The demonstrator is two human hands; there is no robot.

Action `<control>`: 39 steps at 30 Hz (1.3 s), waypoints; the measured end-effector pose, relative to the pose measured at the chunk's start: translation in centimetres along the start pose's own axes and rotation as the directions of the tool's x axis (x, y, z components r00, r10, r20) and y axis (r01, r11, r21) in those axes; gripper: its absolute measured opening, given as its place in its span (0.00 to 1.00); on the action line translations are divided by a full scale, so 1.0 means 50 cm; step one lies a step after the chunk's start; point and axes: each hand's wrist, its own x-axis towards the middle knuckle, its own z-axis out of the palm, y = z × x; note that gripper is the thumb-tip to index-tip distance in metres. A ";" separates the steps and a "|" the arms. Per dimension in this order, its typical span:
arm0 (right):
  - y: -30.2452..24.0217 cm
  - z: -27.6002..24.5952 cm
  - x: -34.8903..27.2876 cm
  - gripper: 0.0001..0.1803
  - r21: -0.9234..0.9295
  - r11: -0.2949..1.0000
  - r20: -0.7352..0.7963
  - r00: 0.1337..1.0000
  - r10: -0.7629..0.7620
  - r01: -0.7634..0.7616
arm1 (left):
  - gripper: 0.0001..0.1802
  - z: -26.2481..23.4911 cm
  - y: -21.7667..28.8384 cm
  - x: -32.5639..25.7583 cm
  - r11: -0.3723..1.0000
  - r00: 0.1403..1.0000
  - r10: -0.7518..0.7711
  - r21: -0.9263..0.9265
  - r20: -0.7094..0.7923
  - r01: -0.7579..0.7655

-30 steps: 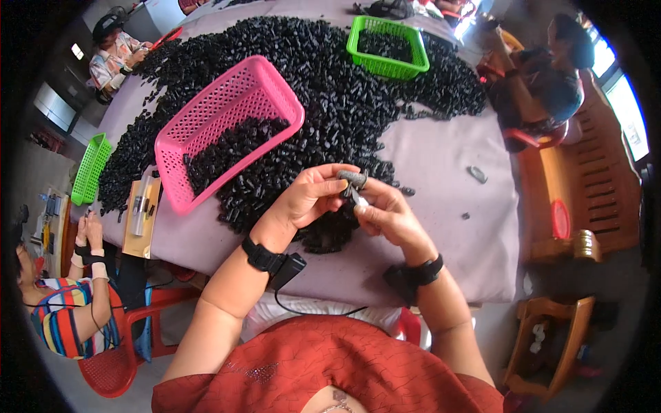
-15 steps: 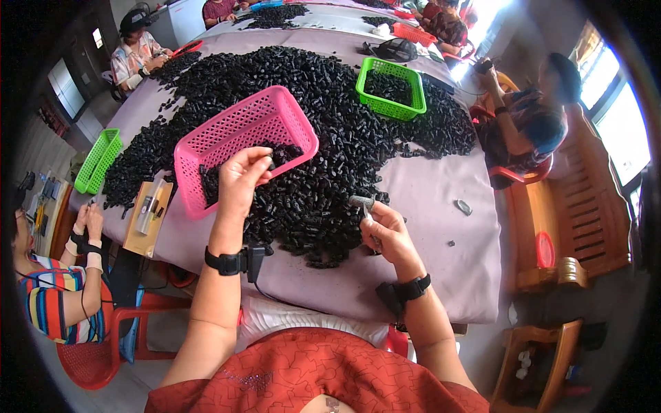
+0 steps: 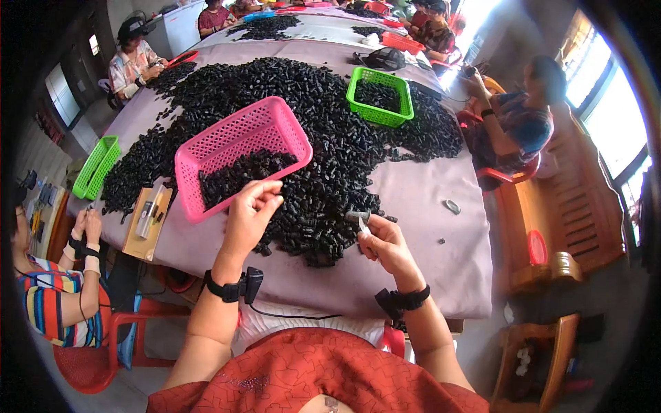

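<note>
My left hand (image 3: 253, 212) hovers just in front of the pink basket's near edge, over the dark pieces. Its fingers are curled toward the thumb; anything between them is too small or hidden to make out. My right hand (image 3: 387, 246) is closed around a small pale blade-like tool (image 3: 363, 226), with a grey cover (image 3: 357, 215) on its index finger. Short black pieces (image 3: 310, 224) lie heaped before both hands. The tilted pink basket (image 3: 295, 131) rests on the heap, partly filled with similar dark pieces.
A green basket (image 3: 407, 110) with black pieces stands at the far right of the heap, another green basket (image 3: 96, 167) at the left edge. A cardboard piece (image 3: 140, 248) bears a clear container. People sit around the cloth-covered table (image 3: 441, 268). A grey ring-like scrap (image 3: 452, 206) lies right.
My left hand has drawn back toward me from over the pink basket, exposing the pieces inside. My right hand keeps the pale tool and has shifted very little. The view has tilted slightly.
</note>
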 end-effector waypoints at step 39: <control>0.080 0.019 -0.052 0.07 -0.320 0.947 -0.180 0.984 -0.019 -0.040 | 0.09 0.032 -0.091 -0.135 0.920 0.984 0.135 0.353 0.119 -0.168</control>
